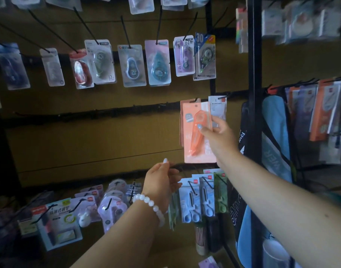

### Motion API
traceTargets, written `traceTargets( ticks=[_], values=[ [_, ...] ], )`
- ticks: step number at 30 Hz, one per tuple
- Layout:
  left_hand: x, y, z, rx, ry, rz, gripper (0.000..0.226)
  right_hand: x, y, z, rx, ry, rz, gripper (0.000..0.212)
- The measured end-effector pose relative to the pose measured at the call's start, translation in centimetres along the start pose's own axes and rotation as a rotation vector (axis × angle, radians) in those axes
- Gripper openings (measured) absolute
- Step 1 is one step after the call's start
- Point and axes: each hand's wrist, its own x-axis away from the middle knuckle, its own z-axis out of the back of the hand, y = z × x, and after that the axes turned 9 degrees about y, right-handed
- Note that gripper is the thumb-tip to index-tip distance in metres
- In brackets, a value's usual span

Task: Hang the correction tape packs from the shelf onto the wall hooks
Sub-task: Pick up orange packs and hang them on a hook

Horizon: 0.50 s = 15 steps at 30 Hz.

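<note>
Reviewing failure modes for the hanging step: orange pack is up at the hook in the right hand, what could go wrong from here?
1. The right hand pinches the orange pack at mid-height, not near its hang hole; the top could tilt and miss the hook.
2. That hook already carries orange packs, and a white pack hangs close beside it, so it could get knocked.
3. The left hand hovers over the lower blue packs and may snag their hooks.

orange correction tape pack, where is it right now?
Head view, right of centre: the orange correction tape pack is pinched in the right hand, held up against the wall at the middle hook row, beside a white pack.
</note>
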Motion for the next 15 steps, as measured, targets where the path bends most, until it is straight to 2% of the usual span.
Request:
traceTargets(
  ticks=[7, 15],
  values=[
    [-0.3, -0.4, 0.6, 0.016, 0.003, 0.055, 0.03, -2.5, -1.5, -0.6, 0.058, 0.009, 0.004, 0.037],
    [-1.1, -1.1, 1.1, 0.011, 0.003, 0.046, 0.03, -2.7, 0.0, -1.2, 0.133, 0.012, -0.022, 0.041]
  ],
)
